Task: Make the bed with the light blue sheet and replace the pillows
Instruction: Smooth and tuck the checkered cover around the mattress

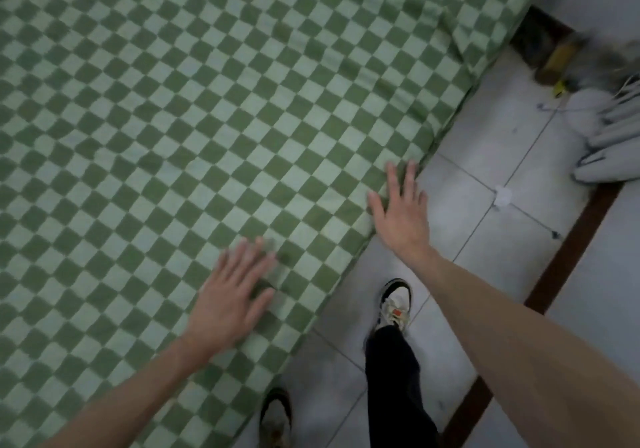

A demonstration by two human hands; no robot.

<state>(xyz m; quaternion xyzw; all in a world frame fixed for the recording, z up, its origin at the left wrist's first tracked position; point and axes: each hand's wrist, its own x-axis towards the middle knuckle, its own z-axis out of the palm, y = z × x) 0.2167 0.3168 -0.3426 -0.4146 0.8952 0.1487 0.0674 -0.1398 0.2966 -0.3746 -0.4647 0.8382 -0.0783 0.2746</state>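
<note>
Both hands lie flat with fingers spread, gripping nothing: the left hand presses the checked cover on the bed, the right hand rests on its edge beside the floor. No light blue sheet or pillows show around them, so I judge the sheet still unlaid. Grey cloth lies beyond the right hand. No writing is readable.

Pale grey tiled floor with a dark brown strip, dimly lit.
</note>
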